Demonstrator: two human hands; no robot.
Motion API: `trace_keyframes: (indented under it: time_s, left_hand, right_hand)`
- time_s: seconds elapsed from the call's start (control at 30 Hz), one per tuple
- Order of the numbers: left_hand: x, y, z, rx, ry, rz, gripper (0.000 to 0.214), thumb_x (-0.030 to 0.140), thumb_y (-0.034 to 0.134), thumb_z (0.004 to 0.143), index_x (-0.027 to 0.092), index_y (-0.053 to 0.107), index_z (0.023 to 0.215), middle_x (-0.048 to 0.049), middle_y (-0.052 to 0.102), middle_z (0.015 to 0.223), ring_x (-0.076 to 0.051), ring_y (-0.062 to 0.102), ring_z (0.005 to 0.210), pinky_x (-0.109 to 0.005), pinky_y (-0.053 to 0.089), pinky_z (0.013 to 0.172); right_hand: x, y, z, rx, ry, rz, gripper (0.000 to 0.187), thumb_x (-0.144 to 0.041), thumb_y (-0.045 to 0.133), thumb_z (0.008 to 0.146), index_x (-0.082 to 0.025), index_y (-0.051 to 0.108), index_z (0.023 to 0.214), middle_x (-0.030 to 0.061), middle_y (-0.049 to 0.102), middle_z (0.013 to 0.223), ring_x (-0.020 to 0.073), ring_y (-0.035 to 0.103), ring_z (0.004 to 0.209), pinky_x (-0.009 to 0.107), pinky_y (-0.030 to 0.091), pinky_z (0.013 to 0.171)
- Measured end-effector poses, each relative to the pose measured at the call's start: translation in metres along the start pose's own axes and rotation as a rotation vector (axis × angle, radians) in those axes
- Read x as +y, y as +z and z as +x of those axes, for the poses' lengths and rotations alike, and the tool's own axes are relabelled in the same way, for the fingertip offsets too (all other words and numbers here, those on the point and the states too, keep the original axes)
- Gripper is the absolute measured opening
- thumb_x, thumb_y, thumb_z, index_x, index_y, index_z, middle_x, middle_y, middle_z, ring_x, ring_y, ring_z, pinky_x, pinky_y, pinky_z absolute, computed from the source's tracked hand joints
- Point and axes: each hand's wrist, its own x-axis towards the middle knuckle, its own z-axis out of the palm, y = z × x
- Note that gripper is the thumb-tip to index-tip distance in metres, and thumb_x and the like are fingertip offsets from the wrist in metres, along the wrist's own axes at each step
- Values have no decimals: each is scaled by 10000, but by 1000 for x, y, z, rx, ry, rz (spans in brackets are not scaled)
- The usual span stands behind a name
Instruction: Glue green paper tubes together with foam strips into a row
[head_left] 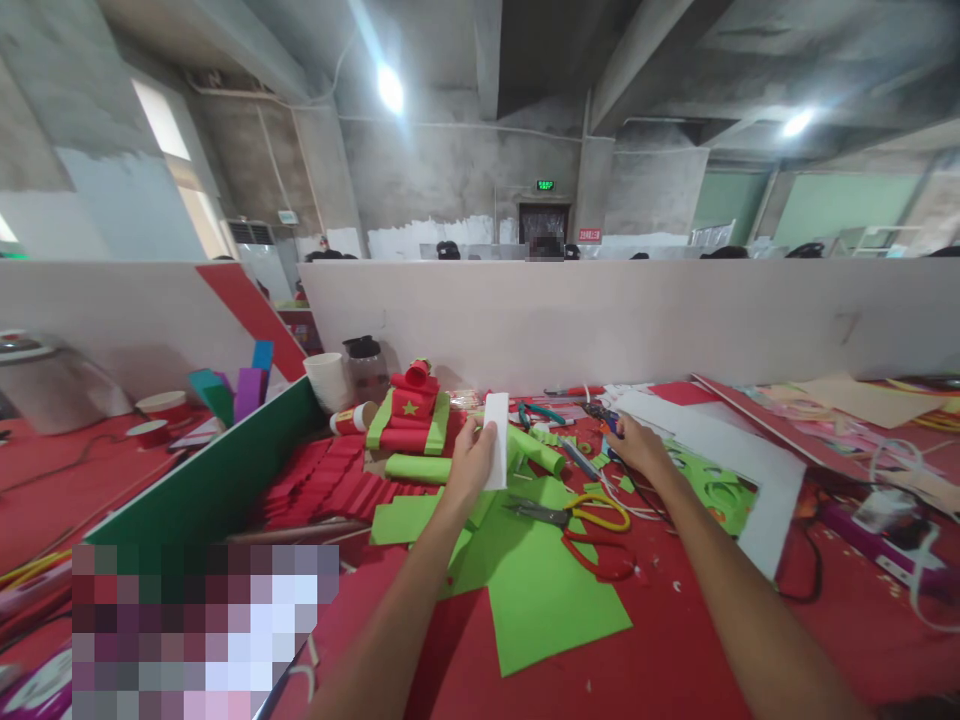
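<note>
My left hand (469, 465) is closed on a white rectangular strip (497, 425), held upright above the middle of the table. Farther right, my right hand (639, 446) is closed around a small dark-and-blue hand tool (602, 413); its exact kind is not clear. Scissors (541, 513) with one yellow and one red handle lie between my forearms, partly over green sheets (555, 615). Left of my left hand stands a red and green paper model (410, 410) with a yellow star. A green roll (420, 468) lies just below it.
Folded red strips (319, 480) lie beside a green divider (210, 470) at left. A white cup (327, 378) and a dark-lidded jar (365, 365) stand behind. A white board (780, 500) and cut-out green sheet (716, 490) lie right, near a purple power strip (874, 550). A white partition (637, 320) borders the back.
</note>
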Motion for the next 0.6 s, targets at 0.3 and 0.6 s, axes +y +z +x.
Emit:
trace_keyframes:
  time_s: [0.3,0.6]
  left_hand:
    - [1,5,-6,-124,-83,-146,278,140,504,709,204,497,980,13,573,765,-146,594,663,-251,469,630]
    - [16,5,-11,-98,-141,-93,239,164,482,733,213,501,966,23,545,709,-133,554,560,-238,449,520]
  right_hand:
    - [-6,-7,-2,247,-73,197,125,-339,526,815,-226,485,784,6,579,666,173,497,586,256,264,556]
    - [0,-8,3,311,-72,476,198,-407,516,794,-233,438,743,6,585,710,184,535,645,278,353,615]
